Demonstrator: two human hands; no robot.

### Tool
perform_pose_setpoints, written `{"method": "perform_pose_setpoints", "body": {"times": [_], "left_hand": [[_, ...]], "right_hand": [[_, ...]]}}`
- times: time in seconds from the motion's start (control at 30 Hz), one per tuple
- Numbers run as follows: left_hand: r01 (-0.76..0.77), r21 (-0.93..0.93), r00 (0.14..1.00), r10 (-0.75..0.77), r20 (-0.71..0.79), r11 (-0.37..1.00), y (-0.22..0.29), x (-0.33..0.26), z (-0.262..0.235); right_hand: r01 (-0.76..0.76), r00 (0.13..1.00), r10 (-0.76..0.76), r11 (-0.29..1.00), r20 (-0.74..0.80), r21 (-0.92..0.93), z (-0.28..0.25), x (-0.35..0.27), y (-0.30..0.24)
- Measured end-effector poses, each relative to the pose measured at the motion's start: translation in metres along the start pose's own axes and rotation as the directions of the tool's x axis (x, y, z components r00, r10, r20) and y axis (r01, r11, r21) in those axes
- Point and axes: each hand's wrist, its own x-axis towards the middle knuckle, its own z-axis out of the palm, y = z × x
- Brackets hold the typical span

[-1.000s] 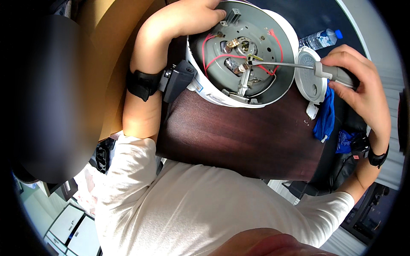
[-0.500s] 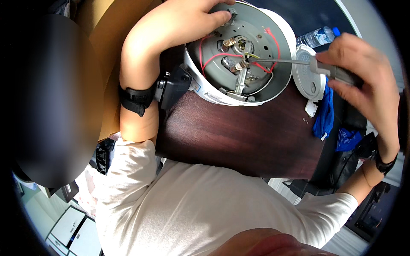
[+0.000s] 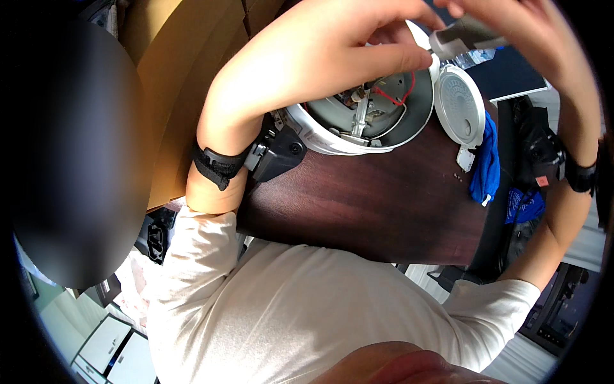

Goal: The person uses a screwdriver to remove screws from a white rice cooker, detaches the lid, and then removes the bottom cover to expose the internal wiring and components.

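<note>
A round white appliance (image 3: 332,142), probably a rice cooker, lies with its open grey metal inside facing up. Inside it, red wires (image 3: 401,101) and a metal bracket (image 3: 362,116) show, partly covered by my left arm. My left hand (image 3: 377,48) reaches over the appliance, with thumb and index finger around the front of a screwdriver (image 3: 470,35). Much of its shaft is hidden behind that thumb. At the upper right my right hand (image 3: 531,29) grips the grey screwdriver handle, some fingers cut off by the upper edge.
Beside the appliance, a round white cover (image 3: 459,105) leans near a blue cloth (image 3: 487,163). A water bottle (image 3: 473,59) lies behind, partly hidden. Small bits (image 3: 458,176) lie on the dark wooden table (image 3: 364,198). Cardboard (image 3: 169,96) stands at the left.
My right hand has lifted the screwdriver out of the appliance, up and away. My left hand has left the appliance's rim and moved right to the screwdriver's front.
</note>
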Motion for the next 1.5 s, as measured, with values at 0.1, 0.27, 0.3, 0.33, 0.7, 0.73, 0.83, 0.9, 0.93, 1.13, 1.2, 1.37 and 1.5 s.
{"method": "perform_pose_setpoints", "body": {"times": [0.1,0.27,0.3,0.33,0.7,0.73,0.83,0.9,0.93,1.13,1.2,1.37,1.5], "left_hand": [[0.071,-0.030,0.995,-0.072,-0.064,0.997,-0.002,0.001,0.002],[0.108,0.104,0.974,-0.085,-0.209,0.989,-0.001,-0.005,-0.003],[0.117,0.112,0.975,-0.093,-0.203,0.987,0.000,-0.003,-0.001],[0.141,0.143,0.974,-0.111,-0.198,0.980,0.010,-0.003,0.002],[0.049,0.128,0.994,-0.036,-0.100,0.990,-0.005,-0.001,0.004],[0.054,0.052,0.997,-0.051,-0.063,0.997,-0.014,0.000,0.002],[0.076,0.139,0.996,-0.068,-0.057,0.987,-0.007,-0.004,-0.004],[0.126,0.270,0.992,-0.114,-0.060,0.955,-0.004,-0.007,-0.015],[0.196,0.335,0.980,-0.177,-0.085,0.922,-0.004,-0.010,-0.020],[0.503,0.542,0.864,-0.373,-0.339,0.673,-0.078,-0.048,-0.069],[0.634,0.467,0.769,-0.565,-0.298,0.616,-0.082,-0.047,-0.072],[0.669,0.466,0.734,-0.611,-0.295,0.579,-0.090,-0.040,-0.067],[0.626,0.494,0.770,-0.576,-0.274,0.603,-0.090,-0.037,-0.065]], "right_hand": [[0.061,0.989,-0.052,0.996,-0.140,0.065,0.011,0.009,-0.008],[0.191,0.927,-0.145,0.976,-0.346,0.103,0.028,0.026,0.007],[0.176,0.910,-0.121,0.979,-0.397,0.106,0.030,0.024,0.007],[0.142,0.895,-0.091,0.986,-0.437,0.087,0.032,0.019,0.002],[-0.358,0.933,0.351,0.897,-0.077,-0.259,-0.010,-0.020,0.007],[-0.327,0.944,0.325,0.902,-0.057,-0.283,-0.011,-0.030,0.010],[-0.279,0.954,0.298,0.904,0.011,-0.325,-0.015,-0.054,0.012],[-0.269,0.950,0.306,0.902,0.061,-0.337,-0.015,-0.069,0.008],[-0.274,0.944,0.320,0.899,0.083,-0.341,-0.015,-0.077,0.004],[-0.223,0.926,0.316,0.899,0.207,-0.377,-0.011,-0.083,0.002],[-0.192,0.887,0.339,0.889,0.314,-0.417,-0.015,-0.071,0.003],[-0.188,0.909,0.319,0.889,0.269,-0.418,-0.019,-0.067,0.010],[-0.213,0.942,0.296,0.893,0.161,-0.396,-0.021,-0.061,0.022]]}}
